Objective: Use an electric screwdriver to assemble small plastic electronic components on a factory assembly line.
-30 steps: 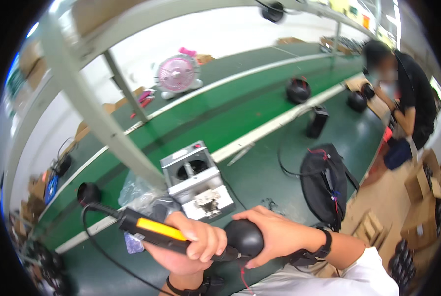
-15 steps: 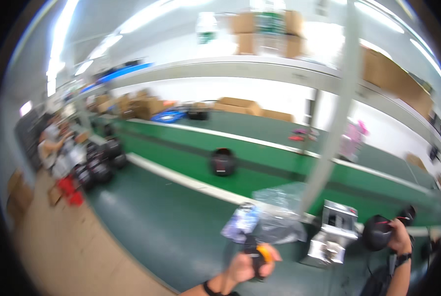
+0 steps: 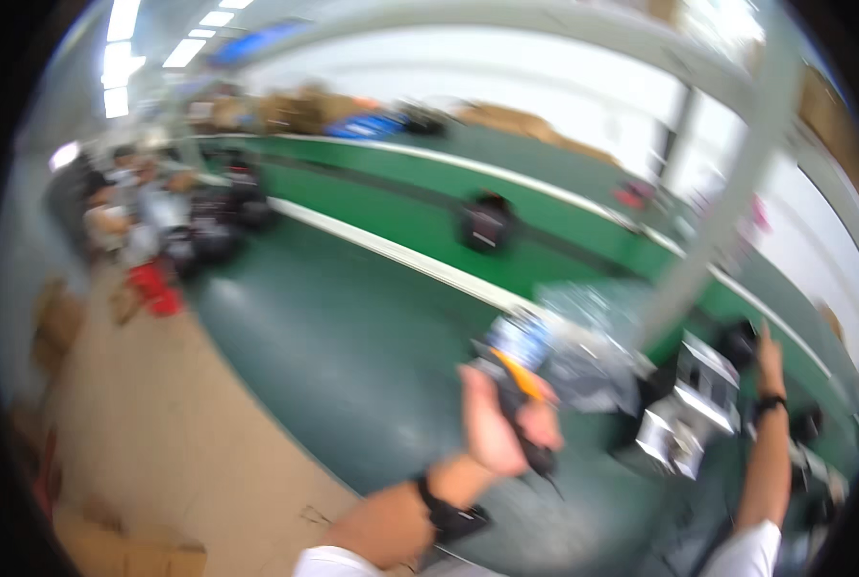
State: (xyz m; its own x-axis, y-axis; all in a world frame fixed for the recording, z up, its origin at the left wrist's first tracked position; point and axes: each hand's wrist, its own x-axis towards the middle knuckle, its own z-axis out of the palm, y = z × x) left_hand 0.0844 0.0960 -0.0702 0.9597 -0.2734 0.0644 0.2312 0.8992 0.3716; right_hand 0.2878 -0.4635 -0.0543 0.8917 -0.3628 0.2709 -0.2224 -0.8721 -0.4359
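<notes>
My left hand [image 3: 499, 420] is wrapped round a black-and-orange handheld tool [image 3: 523, 392] with a thin cord at its lower end; its exact kind is blurred. Farther right, my right hand [image 3: 770, 362] reaches out over the edge of the green belt [image 3: 381, 192]. Against its left side is a black rounded object [image 3: 737, 343], and the fingers seem to be on it, though motion smears them. Between my hands stand a shiny metal fixture [image 3: 691, 404] and clear plastic bags [image 3: 593, 361]. A blue-and-white packet [image 3: 519, 337] lies just beyond the tool.
Another black rounded object [image 3: 487, 222] sits on the belt. A grey post [image 3: 722, 226] rises behind the fixture. Cardboard boxes [image 3: 299, 111] line the back shelf. At far left, people [image 3: 126, 197] sit by several black objects [image 3: 213, 226] and a red item [image 3: 155, 288].
The view has tilted downward. My right hand has carried the black rounded object from beside the fixture forward to the belt. My left hand has turned, still gripping the tool.
</notes>
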